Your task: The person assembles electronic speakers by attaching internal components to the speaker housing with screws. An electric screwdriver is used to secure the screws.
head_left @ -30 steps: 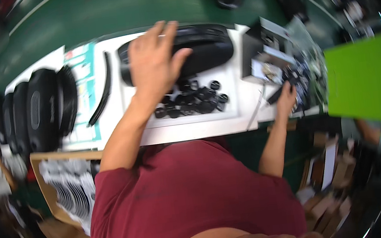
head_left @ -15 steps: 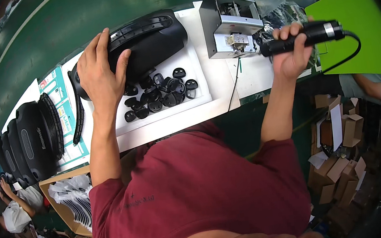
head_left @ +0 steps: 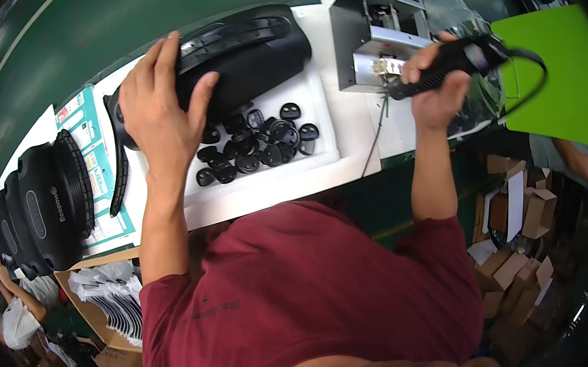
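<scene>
My left hand [head_left: 163, 119] grips the near-left end of a black cylindrical housing [head_left: 254, 71], thumb and fingers spread around it. The housing lies on its side across a white tray [head_left: 326, 124], with a ribbed curved strip along its upper side. In the tray, several small glossy black round parts [head_left: 267, 143] are heaped in front of it. My right hand [head_left: 437, 96] is closed around a corded black electric screwdriver [head_left: 452, 67], which is tilted with its tip to the left. That tip is close to the front of a grey metal screw feeder [head_left: 355, 36]; whether they touch I cannot tell.
More black housings [head_left: 40, 207] stand in a row at the left, by a thin curved black strip [head_left: 116, 168]. A clear plastic bag [head_left: 446, 0] and a green panel [head_left: 555, 71] are at the right. An open carton [head_left: 88, 300] sits below the table.
My right hand has brought the screwdriver left and down toward the feeder, tilting it more. My left hand stays on the housing. The whole view has shifted slightly.
</scene>
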The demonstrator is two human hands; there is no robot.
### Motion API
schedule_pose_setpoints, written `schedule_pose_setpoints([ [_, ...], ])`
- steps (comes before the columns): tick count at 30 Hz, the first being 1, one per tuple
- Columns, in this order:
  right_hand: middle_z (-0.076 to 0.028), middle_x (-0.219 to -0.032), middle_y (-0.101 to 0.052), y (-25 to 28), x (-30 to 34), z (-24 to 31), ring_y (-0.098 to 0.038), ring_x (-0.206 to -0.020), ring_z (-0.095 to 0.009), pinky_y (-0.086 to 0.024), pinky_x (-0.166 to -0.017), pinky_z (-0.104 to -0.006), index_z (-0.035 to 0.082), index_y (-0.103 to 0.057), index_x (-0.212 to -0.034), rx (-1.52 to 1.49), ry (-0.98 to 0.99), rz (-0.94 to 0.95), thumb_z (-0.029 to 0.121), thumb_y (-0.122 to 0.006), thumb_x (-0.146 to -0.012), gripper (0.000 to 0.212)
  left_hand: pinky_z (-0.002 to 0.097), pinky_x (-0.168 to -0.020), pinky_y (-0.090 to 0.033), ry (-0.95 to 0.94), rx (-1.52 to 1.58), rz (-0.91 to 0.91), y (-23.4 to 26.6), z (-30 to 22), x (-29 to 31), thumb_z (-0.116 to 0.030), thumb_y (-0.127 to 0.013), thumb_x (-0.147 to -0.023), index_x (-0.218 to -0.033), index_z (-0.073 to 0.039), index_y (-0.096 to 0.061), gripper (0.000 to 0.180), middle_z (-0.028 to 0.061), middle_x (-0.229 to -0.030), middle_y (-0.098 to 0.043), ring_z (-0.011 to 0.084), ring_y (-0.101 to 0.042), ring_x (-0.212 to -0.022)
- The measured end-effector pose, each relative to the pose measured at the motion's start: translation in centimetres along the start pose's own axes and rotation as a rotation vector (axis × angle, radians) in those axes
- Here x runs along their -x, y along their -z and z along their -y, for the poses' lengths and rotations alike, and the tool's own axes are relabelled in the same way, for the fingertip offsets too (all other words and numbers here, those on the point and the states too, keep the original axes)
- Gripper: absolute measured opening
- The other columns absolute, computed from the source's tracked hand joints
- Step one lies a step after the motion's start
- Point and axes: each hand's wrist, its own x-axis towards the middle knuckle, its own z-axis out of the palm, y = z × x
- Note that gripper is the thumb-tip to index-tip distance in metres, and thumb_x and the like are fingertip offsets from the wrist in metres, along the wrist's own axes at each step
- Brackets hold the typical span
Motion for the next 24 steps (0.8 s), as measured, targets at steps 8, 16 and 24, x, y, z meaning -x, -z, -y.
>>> schedule_pose_setpoints([
  [8, -0.01, -0.098, -0.061, -1.2, -3.4, 2.9, -0.059, -0.076, -0.021, -0.051, -0.072, -0.0383, -0.001, -0.043, -0.147, -0.049, 0.15, 0.032, 0.093, -0.055, -0.081, 0.115, 0.0451, -0.105, -0.046, 0.025, -0.013, 0.048, 0.3, -0.1, -0.2, -0.042, -0.08, -0.093, -0.145, -0.009, -0.065, 0.064, 0.0141, -0.136, -0.069, 0.0344, -0.064, -0.12],
  [16, -0.008, -0.09, -0.061, 0.1, -1.9, 0.3, -0.058, -0.07, -0.019, -0.051, -0.068, -0.035, 0.001, -0.054, -0.134, -0.088, -0.061, -0.066, 0.091, -0.053, -0.085, 0.103, 0.0465, -0.104, -0.047, 0.007, -0.011, 0.007, 0.1, 0.6, -0.5, -0.042, -0.084, -0.087, -0.141, -0.008, -0.068, 0.066, 0.012, -0.132, -0.069, 0.0342, -0.064, -0.117],
  [24, -0.007, -0.089, -0.061, -8.4, -7.9, 3.0, -0.055, -0.068, -0.02, -0.049, -0.063, -0.0383, 0.006, -0.051, -0.146, -0.367, 0.193, 0.251, 0.104, -0.043, -0.075, 0.121, 0.0494, -0.107, -0.044, 0.011, 0.039, 0.035, 0.2, 0.1, -0.5, -0.043, -0.086, -0.083, -0.139, -0.006, -0.067, 0.069, 0.0152, -0.133, -0.067, 0.0347, -0.062, -0.119],
])
